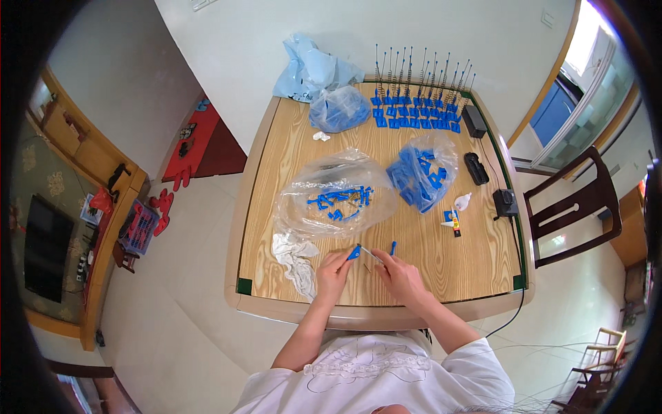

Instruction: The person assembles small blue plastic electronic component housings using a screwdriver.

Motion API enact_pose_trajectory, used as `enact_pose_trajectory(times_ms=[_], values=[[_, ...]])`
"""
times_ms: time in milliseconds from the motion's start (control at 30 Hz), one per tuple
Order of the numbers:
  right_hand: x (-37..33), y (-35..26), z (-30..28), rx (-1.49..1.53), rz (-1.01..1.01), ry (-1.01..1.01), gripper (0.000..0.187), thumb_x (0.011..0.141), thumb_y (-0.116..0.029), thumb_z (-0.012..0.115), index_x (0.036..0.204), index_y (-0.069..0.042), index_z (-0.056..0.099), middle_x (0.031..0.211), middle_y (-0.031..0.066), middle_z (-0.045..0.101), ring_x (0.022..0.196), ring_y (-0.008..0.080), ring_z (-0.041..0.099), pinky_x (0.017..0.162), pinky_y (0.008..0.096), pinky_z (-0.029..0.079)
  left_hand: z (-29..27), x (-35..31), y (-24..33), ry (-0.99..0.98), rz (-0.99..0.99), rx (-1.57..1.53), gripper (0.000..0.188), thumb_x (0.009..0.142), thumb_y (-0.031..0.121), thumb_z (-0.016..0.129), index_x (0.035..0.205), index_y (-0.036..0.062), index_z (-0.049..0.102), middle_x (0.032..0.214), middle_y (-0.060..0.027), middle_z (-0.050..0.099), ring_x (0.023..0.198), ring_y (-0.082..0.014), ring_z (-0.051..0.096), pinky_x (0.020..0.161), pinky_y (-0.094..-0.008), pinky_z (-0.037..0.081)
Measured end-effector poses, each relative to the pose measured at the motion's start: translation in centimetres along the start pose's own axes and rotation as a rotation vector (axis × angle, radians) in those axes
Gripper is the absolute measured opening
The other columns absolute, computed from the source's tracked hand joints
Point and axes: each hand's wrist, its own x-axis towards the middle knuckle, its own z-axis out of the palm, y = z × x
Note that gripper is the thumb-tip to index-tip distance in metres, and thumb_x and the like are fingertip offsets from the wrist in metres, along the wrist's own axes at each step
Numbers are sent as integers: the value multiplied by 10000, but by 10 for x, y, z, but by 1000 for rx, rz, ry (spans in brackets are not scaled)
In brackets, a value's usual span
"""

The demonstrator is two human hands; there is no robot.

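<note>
My left hand (332, 275) is closed on a small blue plastic part (354, 253) above the near side of the wooden table (386, 293). From the right, my right hand (403, 279) pinches a thin, pale rod (369, 254), its far end at or close to the blue part; whether it sits inside cannot be made out. A small blue stick-like piece (394, 247) lies just beyond my right fingers. Between my hands there is a thin dark sliver (367, 267), too small to name. A crumpled white cloth (292, 257) lies left of my left hand.
Clear bags of blue parts (336, 176) (422, 181) stand mid-table, with a glue tube (454, 225) to the right. Blue bases with upright springs (417, 110) fill the back right. Farther left are a blue-filled bag (339, 109) and a pale blue bag (314, 69). A chair (576, 207) stands right.
</note>
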Motion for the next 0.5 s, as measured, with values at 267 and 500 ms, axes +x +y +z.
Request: enact_pose_trajectory(times_ms=[267,500], values=[[5,8,8,294,138,87,271,869,-172,605,1107,-58,542,827,153,587,725,318,620,626,413,487,3,-2,1,27,-77,-144,307,819,-33,654,1120,30,663,1126,-142,654,971,-182,646,798,-260,523],[37,-18,39,415,104,178,246,813,-171,687,998,-36,595,812,146,576,693,285,603,615,389,474,8,-6,-6,70,-136,-433,300,851,-75,605,1147,-31,626,1199,-179,605,1037,-186,612,840,-273,521]])
